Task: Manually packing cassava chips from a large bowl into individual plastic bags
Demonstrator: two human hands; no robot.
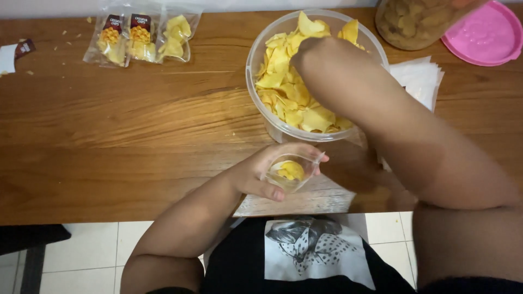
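Yellow chips (289,92) fill the tub (261,49) (right hand (313,54) buried inside, grip hidden); left hand (261,174) clasps a small open bag (291,171) holding a few.

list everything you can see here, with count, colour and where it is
tub of chips: 1, clear plastic, full of yellow chips, on the table at centre
small open bag: 1, clear with a few yellow chips inside, held below the tub
filled packets: 3, clear with yellow chips and dark labels, far left of the table
jar: 1, clear, brownish contents, top right
lid: 1, pink, round, right of the jar
stack of empty bags: 1, clear-white, right of the tub
table: 1, brown wood
floor: white tiles, below the table edge
left hand: holds the small open bag
right hand: reaches into the tub; fingers hidden
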